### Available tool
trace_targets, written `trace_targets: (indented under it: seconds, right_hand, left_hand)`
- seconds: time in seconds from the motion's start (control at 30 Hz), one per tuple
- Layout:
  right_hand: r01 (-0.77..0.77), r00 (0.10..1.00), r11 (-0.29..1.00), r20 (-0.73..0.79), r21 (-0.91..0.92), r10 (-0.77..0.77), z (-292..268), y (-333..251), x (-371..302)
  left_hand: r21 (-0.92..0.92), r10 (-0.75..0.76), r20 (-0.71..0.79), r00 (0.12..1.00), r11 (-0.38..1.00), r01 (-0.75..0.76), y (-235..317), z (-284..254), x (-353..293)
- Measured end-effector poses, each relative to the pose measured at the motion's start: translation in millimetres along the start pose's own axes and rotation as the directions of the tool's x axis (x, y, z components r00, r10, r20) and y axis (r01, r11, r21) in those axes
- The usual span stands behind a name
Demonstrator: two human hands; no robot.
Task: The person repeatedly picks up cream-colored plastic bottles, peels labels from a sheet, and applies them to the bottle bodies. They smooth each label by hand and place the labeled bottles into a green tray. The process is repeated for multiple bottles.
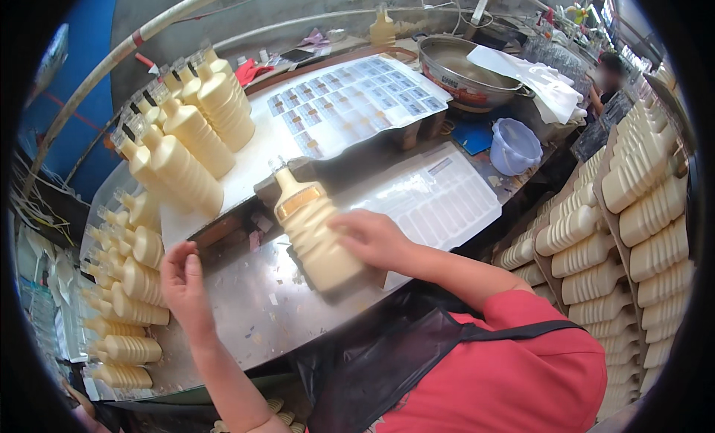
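A cream, ribbed plastic bottle (316,243) leans at a tilt on the metal worktop in front of me, with its neck away from me. A gold-orange label (300,201) sits across its shoulder, and clear plastic shows at its mouth. My right hand (369,238) grips the bottle's right side, its fingers partly hidden against the ribs. Off to the left, my left hand (184,280) is raised over the worktop with loosely bent fingers and nothing visible in it. The nearest things to it are cream bottles (141,280) stacked on their sides.
Upright cream bottles (182,150) stand at the back left. A sheet of labels (357,98) lies on the raised white board, and a mostly peeled sheet (447,198) lies right. Beyond are a large metal pan (462,72) and lilac bucket (515,146). Stacked bottles (629,232) line the right.
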State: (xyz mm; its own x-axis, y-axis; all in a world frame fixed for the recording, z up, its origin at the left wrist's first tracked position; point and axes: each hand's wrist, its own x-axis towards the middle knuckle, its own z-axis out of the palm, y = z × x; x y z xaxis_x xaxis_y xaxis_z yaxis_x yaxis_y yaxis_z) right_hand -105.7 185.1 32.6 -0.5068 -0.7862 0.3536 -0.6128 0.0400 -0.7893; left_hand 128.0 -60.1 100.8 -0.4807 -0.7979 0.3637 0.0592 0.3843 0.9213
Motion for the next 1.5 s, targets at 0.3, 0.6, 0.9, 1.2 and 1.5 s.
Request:
trace_targets:
  seconds: [0.3, 0.6, 0.9, 1.2, 1.5]
  right_hand:
    - [0.055, 0.998, 0.998, -0.028, 0.024, -0.054, 5.0, 13.4, -0.9]
    - [-0.162, 0.984, 0.986, 0.084, 0.045, 0.158, -24.2, 3.7, 11.4]
    - [-0.175, 0.979, 0.984, 0.111, 0.030, 0.171, -48.7, 37.4, 20.7]
    - [-0.100, 0.994, 0.994, 0.051, 0.052, 0.097, -75.5, 79.4, 36.1]
    - [-0.170, 0.985, 0.981, 0.053, 0.090, 0.165, -68.2, 83.3, 33.7]
  left_hand:
    - [-0.014, -0.047, 0.185, 0.982, 0.999, 0.051, 1.3, 82.6, -47.0]
    - [0.016, -0.075, 0.180, 0.981, 0.997, 0.074, -18.1, 141.4, -78.8]
    - [-0.034, -0.299, 0.155, 0.942, 0.951, 0.308, -35.5, 150.0, -83.5]
    - [-0.165, -0.339, 0.196, 0.920, 0.913, 0.372, -41.3, 151.6, -88.0]
    - [-0.260, -0.324, 0.169, 0.931, 0.896, 0.359, -43.2, 156.9, -94.2]
